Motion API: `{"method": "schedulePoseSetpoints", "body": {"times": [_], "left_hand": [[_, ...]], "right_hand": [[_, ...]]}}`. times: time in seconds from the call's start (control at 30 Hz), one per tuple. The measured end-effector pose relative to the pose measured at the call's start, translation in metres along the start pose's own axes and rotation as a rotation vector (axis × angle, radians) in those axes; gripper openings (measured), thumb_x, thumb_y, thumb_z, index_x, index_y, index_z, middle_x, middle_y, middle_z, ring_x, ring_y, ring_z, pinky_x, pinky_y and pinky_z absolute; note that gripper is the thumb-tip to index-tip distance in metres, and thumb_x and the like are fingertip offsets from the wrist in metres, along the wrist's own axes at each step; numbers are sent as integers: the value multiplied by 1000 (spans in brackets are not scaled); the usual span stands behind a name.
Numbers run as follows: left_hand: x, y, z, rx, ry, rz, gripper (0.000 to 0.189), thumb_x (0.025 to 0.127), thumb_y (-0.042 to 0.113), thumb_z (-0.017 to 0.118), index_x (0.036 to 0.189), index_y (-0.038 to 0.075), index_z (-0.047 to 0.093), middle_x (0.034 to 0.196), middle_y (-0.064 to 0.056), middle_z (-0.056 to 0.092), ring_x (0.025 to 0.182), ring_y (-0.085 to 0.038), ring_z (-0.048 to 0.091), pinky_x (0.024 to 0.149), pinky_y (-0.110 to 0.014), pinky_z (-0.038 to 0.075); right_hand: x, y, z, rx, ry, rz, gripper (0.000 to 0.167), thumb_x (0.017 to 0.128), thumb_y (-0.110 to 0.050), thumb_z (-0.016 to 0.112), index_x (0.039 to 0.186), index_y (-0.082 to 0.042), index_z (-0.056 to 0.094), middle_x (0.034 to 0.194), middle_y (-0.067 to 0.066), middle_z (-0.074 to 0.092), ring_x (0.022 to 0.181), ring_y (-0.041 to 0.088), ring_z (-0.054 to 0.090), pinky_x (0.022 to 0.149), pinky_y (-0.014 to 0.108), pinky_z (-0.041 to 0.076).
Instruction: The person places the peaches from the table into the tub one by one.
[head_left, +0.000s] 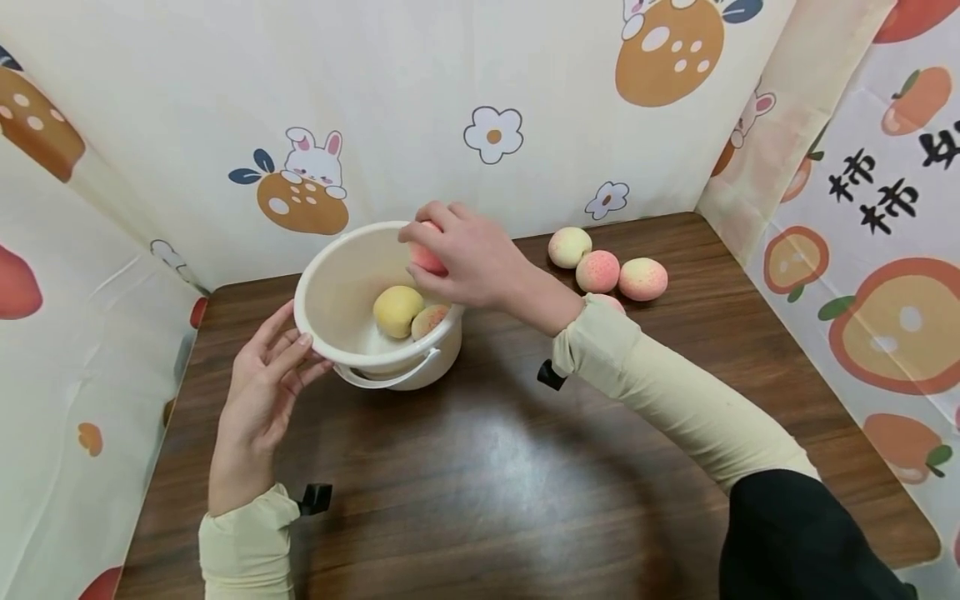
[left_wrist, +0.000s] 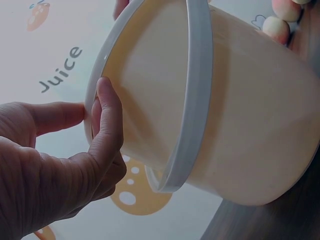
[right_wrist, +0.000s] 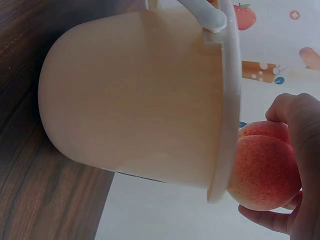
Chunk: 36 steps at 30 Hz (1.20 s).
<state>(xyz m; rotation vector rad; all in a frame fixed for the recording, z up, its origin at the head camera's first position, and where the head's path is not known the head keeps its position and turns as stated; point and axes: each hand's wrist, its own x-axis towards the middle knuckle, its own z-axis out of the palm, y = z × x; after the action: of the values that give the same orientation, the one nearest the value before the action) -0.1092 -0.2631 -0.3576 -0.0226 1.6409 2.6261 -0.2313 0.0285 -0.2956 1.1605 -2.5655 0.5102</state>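
Note:
A cream plastic bucket (head_left: 420, 377) stands on the table with its white handle (head_left: 386, 382) hanging down at the front. My left hand (head_left: 262, 387) pinches the bucket's rim between thumb and fingers at its left side; the left wrist view shows this grip closely. Over the right part of the opening, my right hand (head_left: 472, 262) holds a pinkish-red peach (right_wrist: 266, 167), its fingers and thumb around the fruit at rim height. Inside the bucket lie a yellow peach (head_left: 397, 311) and a yellow-pink peach (head_left: 430, 321), the latter partly covered by the rim.
Several more peaches (head_left: 597, 272) sit grouped on the table right of the bucket, one partly hidden behind the right forearm. The dark wooden table (head_left: 465, 500) meets a patterned cloth backdrop (head_left: 420, 108) behind and at both sides.

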Motion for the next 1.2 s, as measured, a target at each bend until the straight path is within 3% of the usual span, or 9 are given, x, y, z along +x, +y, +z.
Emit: {"method": "schedulePoseSetpoints", "body": {"times": [0.47,0.93,1.07,1.2], "left_hand": [[2,0,-1,28,-11,2,64,104,-5,55,161,3,28,109,-6,68,84,-14,71,77,-30,67],[2,-3,-1,22,2,-2,66,103,-5,56,162,3,28,111,-10,65,83,-15,72,76,-31,67],[1,-3,-1,17,5,-4,65,103,-5,56,162,3,28,111,-9,65,83,-15,72,76,-31,67],[1,-2,-2,6,4,7,64,103,-5,56,161,3,29,111,-8,66,84,-15,71,76,-30,67]], "right_hand": [[9,-1,14,-5,-104,-46,38,102,-33,58,138,-21,63,135,4,59,118,27,57,90,42,56],[17,-1,23,-30,-315,-100,39,100,-33,70,137,-20,65,142,4,57,132,30,48,103,44,48],[22,-2,25,-29,-340,-105,35,100,-28,71,134,-19,67,138,3,62,134,29,46,107,43,46],[29,-5,26,-26,-372,-100,32,97,-23,72,128,-18,70,130,4,64,128,28,48,103,42,46]]}}
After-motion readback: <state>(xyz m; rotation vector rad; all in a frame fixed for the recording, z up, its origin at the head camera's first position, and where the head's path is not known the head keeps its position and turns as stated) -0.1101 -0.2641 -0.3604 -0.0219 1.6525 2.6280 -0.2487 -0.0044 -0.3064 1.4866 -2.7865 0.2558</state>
